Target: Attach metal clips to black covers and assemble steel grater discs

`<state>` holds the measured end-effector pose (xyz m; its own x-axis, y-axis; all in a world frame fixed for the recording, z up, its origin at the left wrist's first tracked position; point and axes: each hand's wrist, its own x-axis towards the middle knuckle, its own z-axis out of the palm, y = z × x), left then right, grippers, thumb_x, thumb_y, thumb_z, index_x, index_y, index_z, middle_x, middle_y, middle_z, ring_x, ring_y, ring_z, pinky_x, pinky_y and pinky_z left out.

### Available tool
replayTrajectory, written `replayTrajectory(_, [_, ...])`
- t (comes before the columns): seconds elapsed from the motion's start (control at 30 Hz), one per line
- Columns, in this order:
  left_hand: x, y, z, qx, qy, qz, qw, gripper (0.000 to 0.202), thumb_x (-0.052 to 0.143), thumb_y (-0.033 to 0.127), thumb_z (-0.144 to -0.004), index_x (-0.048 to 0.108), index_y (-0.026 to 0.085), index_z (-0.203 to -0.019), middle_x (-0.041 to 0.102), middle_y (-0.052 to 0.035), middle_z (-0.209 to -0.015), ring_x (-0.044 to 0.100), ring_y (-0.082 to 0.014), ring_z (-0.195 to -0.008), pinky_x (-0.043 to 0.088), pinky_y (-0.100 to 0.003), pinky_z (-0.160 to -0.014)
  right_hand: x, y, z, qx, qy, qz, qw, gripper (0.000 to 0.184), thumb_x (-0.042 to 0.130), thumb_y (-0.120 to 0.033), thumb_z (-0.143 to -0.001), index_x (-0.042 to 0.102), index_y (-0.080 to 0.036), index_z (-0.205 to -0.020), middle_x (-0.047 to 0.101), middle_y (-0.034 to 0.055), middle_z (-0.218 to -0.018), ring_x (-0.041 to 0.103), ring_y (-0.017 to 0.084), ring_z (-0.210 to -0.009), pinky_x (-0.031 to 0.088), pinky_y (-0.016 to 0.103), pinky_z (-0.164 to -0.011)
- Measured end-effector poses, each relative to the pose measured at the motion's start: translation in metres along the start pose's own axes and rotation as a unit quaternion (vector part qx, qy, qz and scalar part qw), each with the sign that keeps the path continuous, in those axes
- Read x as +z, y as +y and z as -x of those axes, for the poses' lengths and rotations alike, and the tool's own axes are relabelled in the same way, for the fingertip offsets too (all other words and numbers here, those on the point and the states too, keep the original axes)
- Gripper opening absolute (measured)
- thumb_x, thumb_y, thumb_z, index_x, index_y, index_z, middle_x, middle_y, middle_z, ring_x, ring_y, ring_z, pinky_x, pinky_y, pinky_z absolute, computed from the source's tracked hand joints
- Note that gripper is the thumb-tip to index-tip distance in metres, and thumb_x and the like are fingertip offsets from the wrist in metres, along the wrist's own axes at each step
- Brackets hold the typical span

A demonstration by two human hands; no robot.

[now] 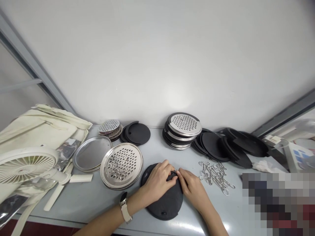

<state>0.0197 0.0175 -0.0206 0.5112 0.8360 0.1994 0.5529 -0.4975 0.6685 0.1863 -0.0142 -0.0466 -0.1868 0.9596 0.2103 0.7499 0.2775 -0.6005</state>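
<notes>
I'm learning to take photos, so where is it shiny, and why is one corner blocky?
Head view: a soft bright glow on the wall; head view: white glare on the table, in the picture below the right hand, while the black disc looks dull; head view: big squares cover the lower right corner, hiding what's there.

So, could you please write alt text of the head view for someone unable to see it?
A person's left hand and right hand meet near the far edge of a black disc on a grey table. A perforated metal disc lies to the left, bent metal wires to the right.
</notes>
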Motion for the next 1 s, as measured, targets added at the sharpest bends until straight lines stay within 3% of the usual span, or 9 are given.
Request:
replayTrajectory(0.33, [0.001, 0.000, 0.000, 0.026, -0.004, -0.035, 0.999, 0.008, 0.058, 0.016, -0.085, 0.051, 0.019, -0.082, 0.052, 0.0006, -0.086, 0.051, -0.0151, -0.078, 0.043, -0.028, -0.070, 0.001, 0.002, 0.001, -0.008, 0.015, 0.012, 1.000, 0.031, 0.030, -0.030, -0.100, 0.046, -0.021, -0.075, 0.056, 0.0017, -0.066, 0.055, 0.018, -0.060, 0.039, 0.027, -0.058])
replayTrajectory(0.5, [0.001, -0.001, 0.000, 0.019, -0.010, -0.026, 0.999, 0.013, 0.053, 0.009, -0.083, 0.049, 0.019, -0.076, 0.051, 0.0010, -0.082, 0.050, -0.0139, -0.075, 0.042, -0.026, -0.069, -0.002, 0.001, 0.000, 0.017, 0.063, -0.012, 0.998, 0.034, 0.030, -0.034, -0.100, 0.039, -0.022, -0.069, 0.047, -0.0017, -0.058, 0.050, 0.015, -0.052, 0.036, 0.025, -0.053])
replayTrajectory(0.8, [0.002, 0.005, 0.001, -0.017, 0.037, -0.050, 0.998, 0.014, 0.054, 0.014, -0.079, 0.046, 0.020, -0.089, 0.052, -0.0021, -0.091, 0.052, -0.0195, -0.087, 0.045, -0.034, -0.079, 0.000, 0.001, 0.000, 0.053, 0.045, -0.017, 0.997, 0.028, 0.026, -0.034, -0.100, 0.035, -0.024, -0.075, 0.046, -0.0027, -0.060, 0.049, 0.016, -0.052, 0.038, 0.025, -0.053])
replayTrajectory(1.0, [-0.003, 0.011, 0.002, -0.006, 0.027, -0.073, 0.997, 0.022, 0.050, 0.011, -0.075, 0.042, 0.021, -0.093, 0.051, -0.0025, -0.090, 0.051, -0.0210, -0.087, 0.045, -0.037, -0.080, -0.001, -0.001, -0.001, 0.024, 0.026, -0.011, 0.999, 0.027, 0.026, -0.030, -0.100, 0.039, -0.023, -0.077, 0.050, -0.0002, -0.064, 0.052, 0.018, -0.058, 0.040, 0.027, -0.056])
